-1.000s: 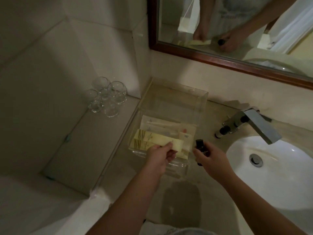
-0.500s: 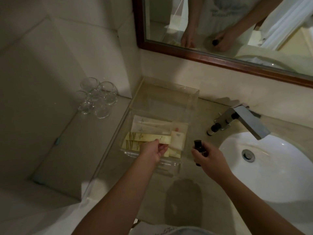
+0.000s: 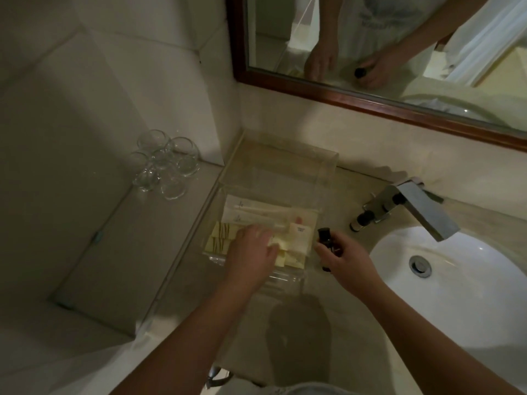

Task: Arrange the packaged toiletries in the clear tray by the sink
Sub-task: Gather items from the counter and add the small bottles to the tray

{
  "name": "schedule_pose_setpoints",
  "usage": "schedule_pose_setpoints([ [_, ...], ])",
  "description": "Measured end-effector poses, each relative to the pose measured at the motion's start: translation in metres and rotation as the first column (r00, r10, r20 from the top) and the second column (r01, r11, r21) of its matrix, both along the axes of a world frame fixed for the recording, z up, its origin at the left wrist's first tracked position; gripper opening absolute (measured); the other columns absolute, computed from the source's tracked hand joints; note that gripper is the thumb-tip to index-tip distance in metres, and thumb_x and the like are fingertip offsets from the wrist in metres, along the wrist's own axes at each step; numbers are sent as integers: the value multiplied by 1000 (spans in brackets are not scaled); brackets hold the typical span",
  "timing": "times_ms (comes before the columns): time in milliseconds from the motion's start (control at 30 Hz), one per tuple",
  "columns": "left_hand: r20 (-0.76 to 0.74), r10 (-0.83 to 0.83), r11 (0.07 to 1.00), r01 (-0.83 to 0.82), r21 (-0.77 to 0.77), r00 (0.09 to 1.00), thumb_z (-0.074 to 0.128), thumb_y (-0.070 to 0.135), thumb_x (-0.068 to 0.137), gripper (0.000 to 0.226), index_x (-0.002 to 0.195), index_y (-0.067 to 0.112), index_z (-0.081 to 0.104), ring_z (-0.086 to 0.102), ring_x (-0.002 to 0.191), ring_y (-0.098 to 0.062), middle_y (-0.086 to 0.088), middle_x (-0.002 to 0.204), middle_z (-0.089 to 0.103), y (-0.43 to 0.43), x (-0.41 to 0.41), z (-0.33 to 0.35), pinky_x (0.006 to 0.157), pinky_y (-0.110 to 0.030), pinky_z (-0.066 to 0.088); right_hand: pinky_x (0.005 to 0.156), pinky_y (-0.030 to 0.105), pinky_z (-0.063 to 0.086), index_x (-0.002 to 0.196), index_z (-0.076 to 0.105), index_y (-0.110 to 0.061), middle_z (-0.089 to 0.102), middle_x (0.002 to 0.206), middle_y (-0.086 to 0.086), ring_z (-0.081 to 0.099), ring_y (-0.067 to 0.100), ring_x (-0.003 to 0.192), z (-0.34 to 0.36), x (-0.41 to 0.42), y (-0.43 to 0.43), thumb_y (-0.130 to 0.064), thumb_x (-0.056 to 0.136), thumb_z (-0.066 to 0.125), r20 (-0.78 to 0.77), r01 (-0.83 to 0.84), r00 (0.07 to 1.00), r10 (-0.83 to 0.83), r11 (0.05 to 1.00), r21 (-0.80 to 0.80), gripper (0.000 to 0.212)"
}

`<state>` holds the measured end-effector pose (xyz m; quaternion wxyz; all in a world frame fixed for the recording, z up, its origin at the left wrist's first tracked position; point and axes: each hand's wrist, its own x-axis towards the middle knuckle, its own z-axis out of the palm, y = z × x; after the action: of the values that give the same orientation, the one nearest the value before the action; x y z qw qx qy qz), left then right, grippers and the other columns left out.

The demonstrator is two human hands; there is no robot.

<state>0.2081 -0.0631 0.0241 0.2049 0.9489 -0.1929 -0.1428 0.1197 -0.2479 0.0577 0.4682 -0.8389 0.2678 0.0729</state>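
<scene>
Left hand (image 3: 252, 253) now flat, fingers released, pressing yellow packets (image 3: 221, 238) into clear tray (image 3: 328, 166); was pinching one | right hand (image 3: 343, 259) grasps dark bottle (image 3: 325, 238) | packets nearly settled

Dim, soft blur — edges bowed

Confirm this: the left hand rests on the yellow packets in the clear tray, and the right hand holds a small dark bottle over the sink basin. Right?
Not quite. In the head view the right hand holds the small dark bottle over the counter beside the clear tray, not over the sink basin. The left hand does rest on the yellow packets.
</scene>
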Motion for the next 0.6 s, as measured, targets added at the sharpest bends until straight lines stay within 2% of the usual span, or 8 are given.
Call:
schedule_pose_setpoints([
  [67, -63, -25, 988, 35, 153, 998, 40, 49, 93, 59, 146, 25, 30, 15, 144, -33, -13, 157, 18, 5, -7, -12, 117, -48, 19, 69, 31, 59, 127, 58, -25, 65, 95, -5, 66, 14, 80, 1, 7, 4, -35, 93, 62, -22, -26, 999, 27, 999, 19, 36],
  [100, -98, -14, 979, 33, 199, 995, 36, 52, 94, 65, 150, 26, 19, 3, 146, -35, -13, 160, 4, 11, -8, -17, 119, -50, 9, 71, 32, 59, 129, 57, -25, 65, 96, -6, 65, 13, 82, 1, 11, 6, -35, 93, 62, -35, -44, 998, 44, 999, 14, 38],
  [167, -105, -42, 964, 68, 259, 994, 29, 57, 94, 69, 152, 27, 6, -9, 147, -36, -11, 161, -11, 23, -9, -26, 119, -51, -1, 67, 25, 53, 131, 55, -24, 63, 93, -9, 62, 8, 80, 2, 21, 11, -32, 93, 62, -62, -108, 992, 107, 994, -26, 40],
  [267, -84, -81, 953, 102, 286, 993, 24, 60, 93, 71, 152, 28, 1, -13, 147, -34, -10, 161, -15, 32, -5, -29, 119, -52, -3, 55, 18, 41, 130, 54, -26, 61, 86, -11, 58, 4, 70, 5, 40, 23, -25, 91, 61, -67, -197, 979, 192, 977, -82, 39],
  [367, -70, -37, 955, 56, 291, 997, 21, 62, 93, 72, 152, 26, 4, -13, 147, -32, -9, 161, -12, 34, 1, -29, 119, -51, -4, 53, 17, 39, 118, 57, -25, 62, 93, -5, 56, 2, 71, 4, 67, 39, -21, 88, 64, -48, -207, 978, 204, 975, -79, 30],
  [467, -43, 44, 953, -29, 302, 998, 22, 59, 93, 71, 152, 21, 9, -8, 148, -31, -12, 162, -4, 44, 1, -27, 119, -52, -4, 51, 17, 36, 115, 62, -23, 59, 94, -4, 53, 8, 73, -3, 95, 59, -18, 86, 64, -55, -265, 964, 260, 952, -151, 29],
  [533, -24, 55, 946, -45, 321, 998, 22, 55, 95, 69, 152, 18, 10, -6, 148, -30, -12, 162, -3, 52, -4, -25, 118, -54, -3, 57, 21, 41, 116, 65, -22, 62, 98, -2, 58, 15, 82, -11, 110, 72, -19, 84, 62, -55, -320, 947, 316, 923, -214, 32],
  [600, -17, 45, 942, -36, 333, 999, 17, 55, 95, 70, 152, 17, 7, -6, 149, -29, -12, 162, -3, 56, -10, -25, 117, -53, -5, 72, 30, 51, 118, 66, -24, 64, 107, 2, 62, 23, 96, -22, 122, 84, -23, 82, 62, -77, -377, 925, 372, 879, -292, 36],
])
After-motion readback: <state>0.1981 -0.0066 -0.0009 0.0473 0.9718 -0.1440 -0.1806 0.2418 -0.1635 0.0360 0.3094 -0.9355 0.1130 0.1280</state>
